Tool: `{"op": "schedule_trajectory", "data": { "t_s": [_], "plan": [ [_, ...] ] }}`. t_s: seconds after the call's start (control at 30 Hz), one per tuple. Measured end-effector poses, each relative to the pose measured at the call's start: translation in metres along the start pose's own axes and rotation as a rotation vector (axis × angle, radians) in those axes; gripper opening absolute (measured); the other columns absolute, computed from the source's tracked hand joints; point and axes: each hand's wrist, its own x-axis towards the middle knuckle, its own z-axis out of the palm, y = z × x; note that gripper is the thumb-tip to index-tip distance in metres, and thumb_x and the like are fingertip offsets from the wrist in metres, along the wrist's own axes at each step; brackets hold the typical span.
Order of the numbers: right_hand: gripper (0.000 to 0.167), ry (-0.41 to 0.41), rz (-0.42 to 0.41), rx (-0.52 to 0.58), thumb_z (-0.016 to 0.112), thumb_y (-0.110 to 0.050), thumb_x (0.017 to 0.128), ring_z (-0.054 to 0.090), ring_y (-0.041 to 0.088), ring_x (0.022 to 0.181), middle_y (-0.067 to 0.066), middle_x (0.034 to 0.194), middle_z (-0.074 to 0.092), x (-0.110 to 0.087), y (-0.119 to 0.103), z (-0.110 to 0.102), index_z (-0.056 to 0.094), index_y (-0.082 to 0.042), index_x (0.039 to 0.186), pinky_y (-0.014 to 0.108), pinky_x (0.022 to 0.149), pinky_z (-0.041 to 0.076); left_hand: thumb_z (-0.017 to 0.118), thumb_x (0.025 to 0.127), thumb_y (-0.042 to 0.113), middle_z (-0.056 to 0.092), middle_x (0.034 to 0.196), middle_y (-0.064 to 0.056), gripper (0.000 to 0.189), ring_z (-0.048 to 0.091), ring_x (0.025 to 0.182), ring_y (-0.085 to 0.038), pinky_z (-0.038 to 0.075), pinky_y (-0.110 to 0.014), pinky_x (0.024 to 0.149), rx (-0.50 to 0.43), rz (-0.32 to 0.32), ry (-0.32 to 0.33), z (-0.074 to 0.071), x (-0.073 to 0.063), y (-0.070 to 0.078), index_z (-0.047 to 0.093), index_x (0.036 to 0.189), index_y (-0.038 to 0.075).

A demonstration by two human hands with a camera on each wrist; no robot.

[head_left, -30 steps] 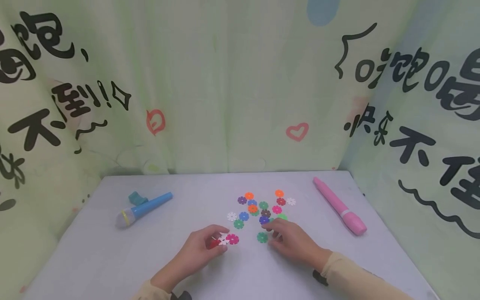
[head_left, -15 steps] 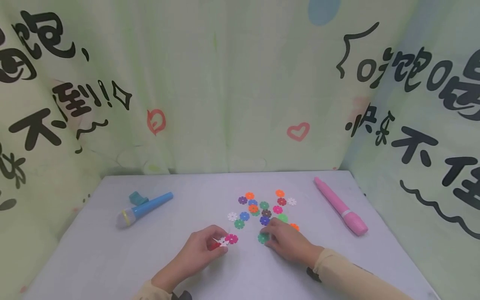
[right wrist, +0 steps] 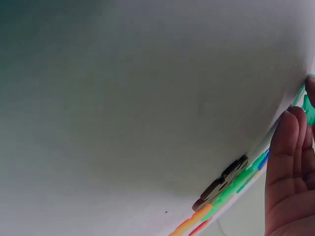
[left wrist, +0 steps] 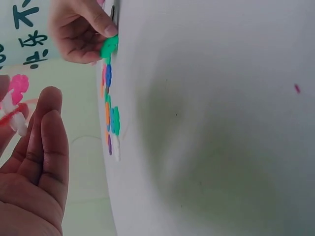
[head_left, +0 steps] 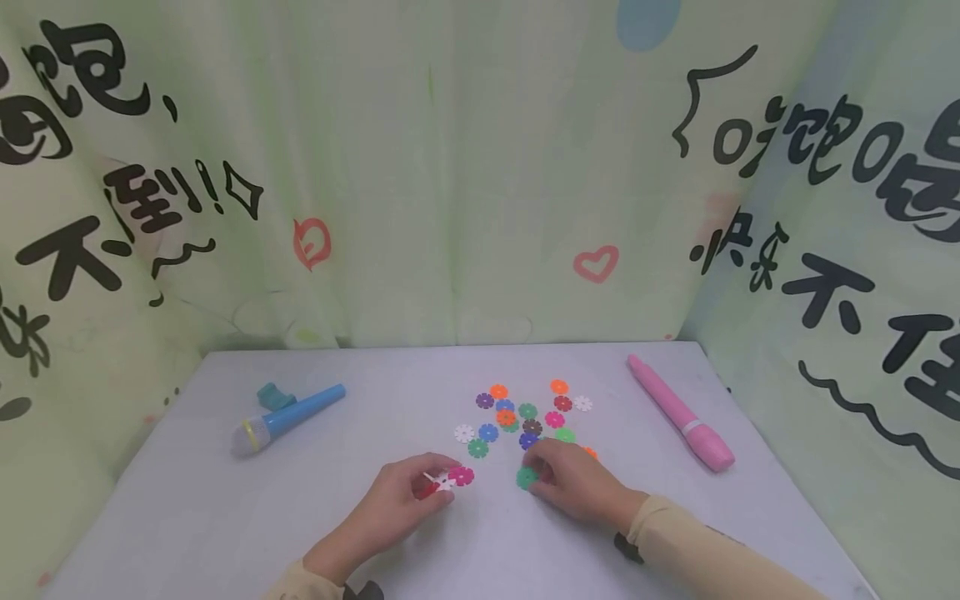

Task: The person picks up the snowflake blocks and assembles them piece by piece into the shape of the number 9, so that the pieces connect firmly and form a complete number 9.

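One blue tube (head_left: 303, 413) with a clear, yellow-banded end lies left of the left hand (head_left: 397, 502), and we see a small teal piece (head_left: 275, 397) just beyond it. The left hand pinches a small cluster (head_left: 462, 476) of flower-shaped pieces: pink, white and red, with notched petals. Beyond and between the hands we find loose discs (head_left: 532, 426) with the same scalloped edges, in purple, orange, blue, white, green, brown and pink, some overlapping. The right hand (head_left: 576, 479) grips a green disc (head_left: 527, 477) between thumb and fingers; an orange disc (head_left: 590, 452) peeks from behind that hand. Right of it lies a pink tube (head_left: 678, 408) with a pale ring.

From the left wrist we get the left palm, its outer fingers fairly straight, and a pink speck (left wrist: 297, 88) that we cannot make out from the head. The right wrist shows dark pieces (right wrist: 221, 183) edge-on, near the right hand.
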Motion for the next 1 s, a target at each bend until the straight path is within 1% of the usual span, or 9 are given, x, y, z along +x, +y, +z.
{"op": "schedule_trajectory", "data": {
  "t_s": [0.17,0.3,0.43,0.53,0.63,0.7,0.77,0.87,1.0],
  "plan": [
    [0.023,0.009,-0.018,0.075,0.077,-0.012,0.088,0.057,0.006,0.084,-0.017,0.093,0.061,0.000,0.001,0.000,0.067,-0.022,0.105,0.027,0.075,0.053,0.077,0.088,0.022,0.067,0.113,0.001,0.034,0.060,0.097,-0.019,0.056,-0.031,0.075,-0.020,0.001,0.005,0.001,0.000,0.000,0.069,0.120,0.016],
    [0.024,0.017,-0.014,0.126,0.074,-0.009,0.089,0.060,0.007,0.087,-0.015,0.099,0.065,-0.001,-0.002,0.001,0.070,-0.022,0.109,0.027,0.077,0.054,0.077,0.088,0.019,0.066,0.109,0.004,0.031,0.059,0.095,-0.018,0.055,-0.028,0.072,-0.028,0.003,0.015,0.001,0.000,0.001,0.069,0.117,0.017],
    [0.029,0.025,-0.015,0.195,0.072,-0.007,0.091,0.063,0.008,0.100,-0.015,0.110,0.067,-0.002,-0.010,0.003,0.071,-0.020,0.117,0.028,0.084,0.054,0.076,0.089,0.020,0.067,0.105,0.006,0.030,0.061,0.091,-0.017,0.055,-0.028,0.072,-0.047,0.002,0.013,0.001,0.002,0.001,0.069,0.117,0.019],
    [0.030,0.033,-0.033,0.252,0.070,-0.007,0.093,0.063,0.008,0.107,-0.016,0.113,0.067,-0.002,-0.020,0.003,0.071,-0.021,0.119,0.029,0.086,0.054,0.076,0.090,0.022,0.067,0.106,0.005,0.030,0.062,0.090,-0.016,0.056,-0.029,0.074,-0.046,0.006,0.017,0.001,0.002,0.001,0.068,0.119,0.019],
    [0.030,0.036,-0.039,0.314,0.069,-0.007,0.093,0.063,0.009,0.103,-0.016,0.112,0.068,-0.003,-0.031,0.001,0.070,-0.020,0.120,0.028,0.082,0.055,0.077,0.090,0.024,0.067,0.111,0.003,0.031,0.060,0.091,-0.016,0.055,-0.028,0.075,-0.025,0.015,0.039,0.000,0.001,0.001,0.068,0.119,0.018],
    [0.029,0.032,-0.027,0.373,0.069,-0.008,0.094,0.066,0.011,0.097,-0.014,0.112,0.068,-0.003,-0.038,0.000,0.070,-0.016,0.122,0.027,0.080,0.055,0.077,0.089,0.024,0.066,0.112,0.002,0.031,0.058,0.090,-0.017,0.055,-0.026,0.073,-0.015,0.015,0.056,0.000,0.002,0.001,0.069,0.118,0.019],
    [0.029,0.034,-0.018,0.427,0.070,-0.009,0.094,0.068,0.014,0.092,-0.010,0.111,0.069,-0.004,-0.045,-0.001,0.069,-0.012,0.123,0.027,0.078,0.056,0.078,0.088,0.024,0.066,0.112,0.003,0.031,0.058,0.087,-0.017,0.054,-0.025,0.070,-0.015,0.012,0.066,0.000,0.003,0.001,0.069,0.118,0.020],
    [0.032,0.036,-0.001,0.486,0.072,-0.012,0.093,0.069,0.018,0.084,-0.006,0.108,0.070,-0.004,-0.053,-0.004,0.068,-0.008,0.124,0.027,0.075,0.057,0.079,0.088,0.024,0.066,0.110,0.004,0.032,0.059,0.084,-0.017,0.054,-0.025,0.068,-0.037,0.006,0.068,-0.001,0.003,0.001,0.068,0.118,0.021],
    [0.038,0.044,0.028,0.543,0.078,-0.015,0.088,0.066,0.017,0.087,-0.004,0.110,0.069,-0.003,-0.060,-0.005,0.068,-0.008,0.124,0.027,0.076,0.056,0.079,0.088,0.027,0.066,0.112,0.003,0.035,0.063,0.086,-0.016,0.056,-0.027,0.072,-0.080,0.004,0.052,0.000,0.003,0.001,0.067,0.119,0.019]
  ]
}}
